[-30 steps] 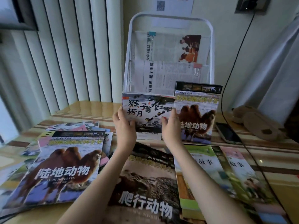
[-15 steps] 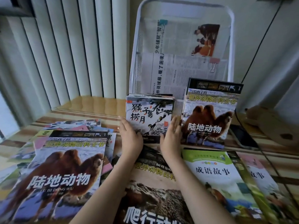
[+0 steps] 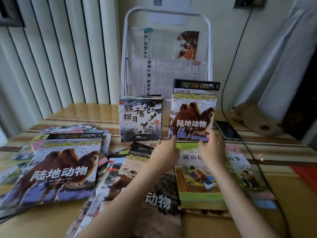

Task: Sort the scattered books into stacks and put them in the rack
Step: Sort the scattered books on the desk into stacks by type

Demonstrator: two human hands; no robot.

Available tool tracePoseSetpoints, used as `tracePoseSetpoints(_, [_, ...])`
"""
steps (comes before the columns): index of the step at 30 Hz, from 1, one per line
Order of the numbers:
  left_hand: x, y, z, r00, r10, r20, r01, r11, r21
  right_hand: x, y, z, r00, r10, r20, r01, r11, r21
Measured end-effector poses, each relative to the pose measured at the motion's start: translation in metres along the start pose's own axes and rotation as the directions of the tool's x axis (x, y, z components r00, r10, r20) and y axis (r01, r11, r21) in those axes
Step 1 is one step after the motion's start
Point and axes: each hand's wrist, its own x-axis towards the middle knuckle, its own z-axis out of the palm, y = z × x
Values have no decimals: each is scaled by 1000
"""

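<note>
A white wire rack (image 3: 124,48) stands at the back of the table. A stack of small monkey picture books (image 3: 140,119) stands upright in its lower pocket, with an upright camel book (image 3: 193,109) beside it on the right. My left hand (image 3: 167,150) reaches the camel book's lower left corner with its fingertips. My right hand (image 3: 211,148) hovers at the book's lower right edge, fingers loosely bent and blurred. Flat on the table lie another camel book (image 3: 58,169), a reptile book (image 3: 154,203) and green story books (image 3: 197,186).
Clipped newspapers (image 3: 163,74) fill the rack's upper pockets. A dark phone (image 3: 226,130) and a black cable (image 3: 231,66) lie right of the rack, next to round woven items (image 3: 257,122). More thin books (image 3: 68,129) are scattered at the left. Vertical blinds hang behind.
Both hands let go of the monkey book stack, which now stands in the rack. They moved right to the bottom of the upright camel book.
</note>
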Motion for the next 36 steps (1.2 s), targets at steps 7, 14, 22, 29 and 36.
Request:
tracePoseSetpoints(7, [-10, 17, 13, 990, -96, 106, 109, 985, -134, -8, 62, -39, 927, 276, 252, -293, 956, 29])
tracePoseSetpoints(14, [-10, 8, 22, 994, -85, 64, 104, 898, -427, -19, 68, -44, 944, 206, 258, -257, 949, 181])
tracePoseSetpoints(22, [-10, 8, 32, 994, 17, 111, 39, 874, -485, -28, 64, -44, 970, 92, 224, -128, 980, 154])
tracePoseSetpoints(29, [-11, 15, 42, 989, 8, 145, 43, 938, -343, -33, 61, -39, 982, -10, 190, 30, 994, -104])
tracePoseSetpoints(36, [0, 8, 38, 987, 22, 160, 109, 636, -764, -27, 56, -55, 959, -11, 282, -151, 824, 546])
